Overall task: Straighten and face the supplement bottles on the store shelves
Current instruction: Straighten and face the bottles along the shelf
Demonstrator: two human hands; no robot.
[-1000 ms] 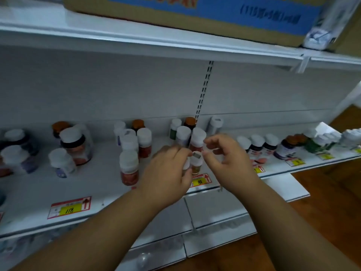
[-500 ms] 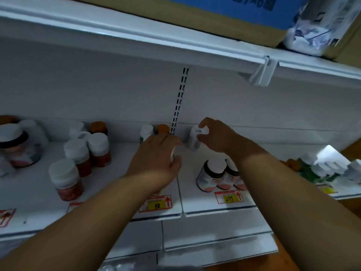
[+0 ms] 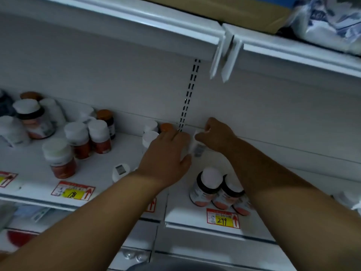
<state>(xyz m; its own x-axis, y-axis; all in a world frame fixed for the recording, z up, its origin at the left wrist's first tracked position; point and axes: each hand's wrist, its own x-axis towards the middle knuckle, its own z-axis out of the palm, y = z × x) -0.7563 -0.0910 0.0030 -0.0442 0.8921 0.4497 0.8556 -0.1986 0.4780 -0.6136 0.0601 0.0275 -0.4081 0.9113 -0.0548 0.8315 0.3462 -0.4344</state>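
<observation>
Your right hand (image 3: 215, 134) pinches a small white plastic supplement bottle (image 3: 197, 148) at the white metal shelf's (image 3: 125, 153) back edge – left hand (image 3: 166, 155) flat, fingers straight – next, turn its label forward.
</observation>
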